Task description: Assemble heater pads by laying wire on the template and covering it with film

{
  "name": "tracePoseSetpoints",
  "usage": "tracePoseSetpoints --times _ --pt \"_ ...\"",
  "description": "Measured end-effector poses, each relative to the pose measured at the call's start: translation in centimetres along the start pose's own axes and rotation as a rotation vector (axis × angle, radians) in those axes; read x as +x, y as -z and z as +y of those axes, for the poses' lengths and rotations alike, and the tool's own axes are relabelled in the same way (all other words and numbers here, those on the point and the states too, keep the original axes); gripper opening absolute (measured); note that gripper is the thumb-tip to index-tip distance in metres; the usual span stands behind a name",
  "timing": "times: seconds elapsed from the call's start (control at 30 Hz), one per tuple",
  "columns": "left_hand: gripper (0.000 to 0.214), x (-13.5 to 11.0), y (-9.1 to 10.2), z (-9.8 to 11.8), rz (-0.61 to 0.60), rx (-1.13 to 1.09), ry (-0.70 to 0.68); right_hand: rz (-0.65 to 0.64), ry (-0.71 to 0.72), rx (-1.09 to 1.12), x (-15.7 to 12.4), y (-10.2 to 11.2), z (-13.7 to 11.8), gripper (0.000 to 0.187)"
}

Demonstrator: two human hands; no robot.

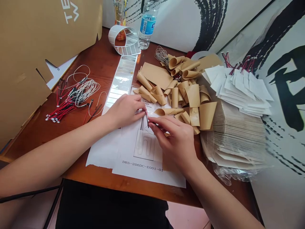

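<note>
Thin red-and-black wire (147,119) pinched above a printed drawing sheet (143,167)
The left hand (125,109) closes its fingertips on the wire's upper end, while the right hand (175,143) clamps the lower stretch, its fingers hiding that end and a small tan piece (166,134) (too covered to make out). Curled kraft paper strips (175,98) crowd just beyond the hands, a stack of white-tabbed sheets (234,133) sits to the right, and a bundle of red-and-white wires (76,95) lies to the left. Hands cover much of the sheet's printing.
</note>
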State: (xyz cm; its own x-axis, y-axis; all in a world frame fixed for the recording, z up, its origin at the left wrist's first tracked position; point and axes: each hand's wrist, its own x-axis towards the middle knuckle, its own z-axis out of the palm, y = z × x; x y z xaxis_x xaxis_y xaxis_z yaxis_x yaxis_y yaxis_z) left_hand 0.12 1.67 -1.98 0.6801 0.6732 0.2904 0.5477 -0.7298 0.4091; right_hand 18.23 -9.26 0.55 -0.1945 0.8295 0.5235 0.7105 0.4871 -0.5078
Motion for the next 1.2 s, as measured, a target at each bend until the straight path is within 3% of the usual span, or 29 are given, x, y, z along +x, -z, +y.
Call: tracePoseSetpoints --times 0.3,0.73,1.0,1.1,1.2 --pt "0.022 0.0 0.0 -0.1 0.062 -0.085 0.065 -0.017 -0.015 -0.001 0.0 -0.2 0.0 0.012" --pt "0.014 -0.3 -0.3 -0.5 0.060 -0.074 -0.051 -0.094 -0.074 0.105 0.0 -0.2 0.0 0.013" --pt "0.012 -0.2 0.0 -0.7 0.029 -0.056 -0.032 -0.038 -0.070 0.067 0.1 0.3 -0.4 0.015" --pt "0.013 -0.2 0.3 -0.6 0.002 -0.057 -0.020 -0.019 -0.145 0.104 0.2 0.7 -0.6 0.012" --pt "0.014 -0.1 0.5 -0.4 -0.016 -0.064 0.007 -0.023 -0.348 0.313 0.6 1.1 -0.5 0.009"
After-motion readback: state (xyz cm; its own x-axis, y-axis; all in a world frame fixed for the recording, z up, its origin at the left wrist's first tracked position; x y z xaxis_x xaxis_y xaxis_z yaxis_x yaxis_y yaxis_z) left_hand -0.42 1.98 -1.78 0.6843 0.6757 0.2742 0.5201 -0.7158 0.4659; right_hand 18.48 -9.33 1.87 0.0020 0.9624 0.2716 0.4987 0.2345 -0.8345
